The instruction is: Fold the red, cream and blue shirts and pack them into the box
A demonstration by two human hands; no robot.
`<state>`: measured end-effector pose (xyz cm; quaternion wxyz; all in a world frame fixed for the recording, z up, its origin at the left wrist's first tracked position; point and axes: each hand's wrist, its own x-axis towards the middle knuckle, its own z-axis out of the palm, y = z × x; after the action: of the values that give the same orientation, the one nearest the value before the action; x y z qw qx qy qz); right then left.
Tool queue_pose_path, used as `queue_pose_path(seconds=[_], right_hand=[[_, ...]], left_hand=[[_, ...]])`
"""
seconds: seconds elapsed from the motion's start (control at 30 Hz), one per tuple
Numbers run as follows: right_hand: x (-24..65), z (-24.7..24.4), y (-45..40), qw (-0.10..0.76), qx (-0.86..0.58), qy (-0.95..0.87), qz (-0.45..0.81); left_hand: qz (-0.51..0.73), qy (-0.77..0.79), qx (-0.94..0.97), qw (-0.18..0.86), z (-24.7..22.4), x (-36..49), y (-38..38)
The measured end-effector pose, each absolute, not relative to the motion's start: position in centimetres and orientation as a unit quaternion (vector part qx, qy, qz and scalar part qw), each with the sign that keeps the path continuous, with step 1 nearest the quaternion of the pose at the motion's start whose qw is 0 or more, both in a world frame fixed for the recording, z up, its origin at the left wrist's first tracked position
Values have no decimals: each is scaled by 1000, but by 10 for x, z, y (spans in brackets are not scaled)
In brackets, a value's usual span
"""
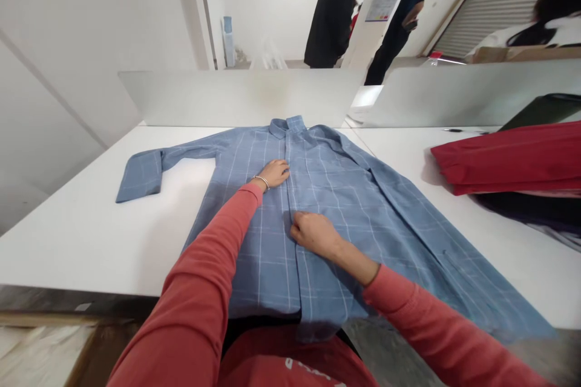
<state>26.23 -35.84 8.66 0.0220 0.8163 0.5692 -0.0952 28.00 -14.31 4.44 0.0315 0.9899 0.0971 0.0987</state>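
blue check shirt (345, 205) lay flat on white counter (91, 242), face up, collar (285, 127) at far side, placket (290, 193) down the middle, hem over near edge. sleeve (190, 151) on left of view stretched out sideways w/ cuff (138, 176) on counter. l hand (271, 173) lay flat & released on shirt just below collar, next to placket, w/ bracelet (261, 181) on wrist. r hand (314, 234) rested on shirt lower down, at placket edge, fingers (295, 233) lightly curled; can't tell if pinching cloth. both arms in red sleeves. to right of shirt, red cloth (508, 157) lay folded on counter, dark cloth (521, 208) under its edge, pen (454, 130) behind it. pale panel (240, 97) stood along far side of counter; beyond it, two co-workers (331, 12) stood well apart from shirt, hands not on anything here.
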Motion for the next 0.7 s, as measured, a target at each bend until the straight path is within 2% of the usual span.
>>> queue_pose_path(seconds=[0.1, 0.3, 0.4, 0.53, 0.7], right_hand=[[263, 87, -365, -9, 807, 579, -118], [272, 97, -430, -226, 778, 568, -147], [263, 89, -471, -296, 740, 582, -165], [241, 62, -502, -303, 689, 646, -131], [224, 39, -502, -212, 695, 686, 38]], left_hand=[[87, 102, 990, 32, 46, 282, -143], [65, 89, 993, 29, 60, 270, -160], [64, 25, 997, 29, 69, 249, -187], [64, -73, 994, 41, 73, 217, -228], [34, -65, 996, 53, 63, 190, -258]])
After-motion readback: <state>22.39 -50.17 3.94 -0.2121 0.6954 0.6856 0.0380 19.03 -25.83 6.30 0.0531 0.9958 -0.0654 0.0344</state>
